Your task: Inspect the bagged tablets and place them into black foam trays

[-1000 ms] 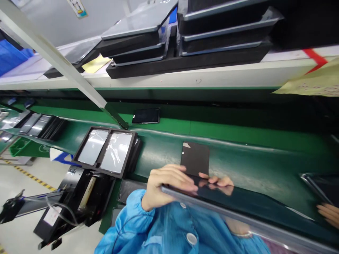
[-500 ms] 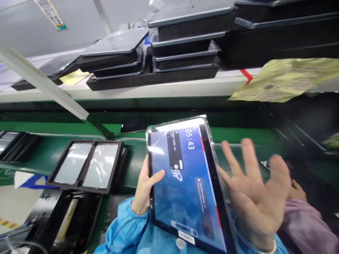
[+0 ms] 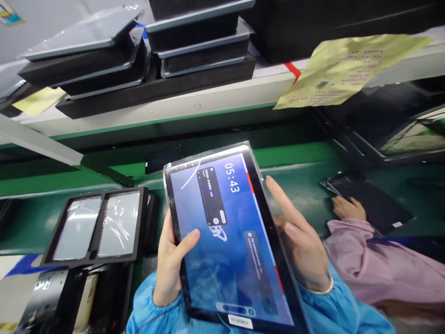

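A tablet with a lit blue screen showing 05:43 is tilted in front of me, with clear film at its edges. My left hand grips its left side, thumb on the screen and fingers behind. At the right edge is my right hand, closed against the tablet's side. Its index finger stretches up by the edge, its thumb is bent, and the other fingers are partly hidden behind the tablet.
Left is a black tray holding two film-covered panels. Another tablet lies behind. On the right a co-worker's hand touches a dark tablet. Above runs a shelf with stacked trays and a yellow paper.
My right hand, spread wide before, has drawn in its fingers and come against the tablet's right edge. The left hand keeps its grip. The view has shifted, bringing the co-worker's arm into sight.
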`<state>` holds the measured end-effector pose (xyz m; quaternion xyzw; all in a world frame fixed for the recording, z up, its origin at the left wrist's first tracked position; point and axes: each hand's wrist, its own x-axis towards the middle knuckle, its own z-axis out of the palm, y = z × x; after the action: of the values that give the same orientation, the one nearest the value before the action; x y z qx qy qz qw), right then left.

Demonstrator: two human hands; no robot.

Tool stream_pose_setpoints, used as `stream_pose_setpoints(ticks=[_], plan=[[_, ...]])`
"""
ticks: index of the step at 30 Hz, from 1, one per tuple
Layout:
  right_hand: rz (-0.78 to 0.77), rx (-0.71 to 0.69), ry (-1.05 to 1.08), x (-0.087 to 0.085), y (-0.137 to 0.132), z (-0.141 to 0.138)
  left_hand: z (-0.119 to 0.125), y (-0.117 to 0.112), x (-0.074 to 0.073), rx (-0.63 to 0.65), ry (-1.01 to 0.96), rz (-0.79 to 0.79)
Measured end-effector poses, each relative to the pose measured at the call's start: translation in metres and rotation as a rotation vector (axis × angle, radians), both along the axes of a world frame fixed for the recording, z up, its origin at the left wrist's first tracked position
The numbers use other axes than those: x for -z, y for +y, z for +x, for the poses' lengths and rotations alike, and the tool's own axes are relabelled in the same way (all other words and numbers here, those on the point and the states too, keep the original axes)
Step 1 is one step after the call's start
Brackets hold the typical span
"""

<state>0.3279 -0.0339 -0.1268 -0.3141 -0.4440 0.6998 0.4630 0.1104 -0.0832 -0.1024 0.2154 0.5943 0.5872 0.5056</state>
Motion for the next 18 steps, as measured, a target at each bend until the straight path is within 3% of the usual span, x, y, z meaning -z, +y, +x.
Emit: stream_pose_setpoints(ticks=[5, 11, 15, 18], plan=[[0.004, -0.013, 0.003, -0.006, 0.013, 0.004, 0.001, 0.0, -0.002, 0.018, -0.019, -0.023], [-0.066, -0.055, -0.038, -0.017, 0.023, 0.004, 0.008, 0.004, -0.016, -0.005, -0.034, -0.06], [-0.047, 0.02, -0.071, -0.012, 0.025, 0.002, 0.01, 0.005, -0.019, 0.015, -0.046, -0.083], [0.068, 0.062, -0.164, -0.002, 0.025, 0.003, 0.007, 0.006, -0.018, 0.014, -0.045, -0.097]])
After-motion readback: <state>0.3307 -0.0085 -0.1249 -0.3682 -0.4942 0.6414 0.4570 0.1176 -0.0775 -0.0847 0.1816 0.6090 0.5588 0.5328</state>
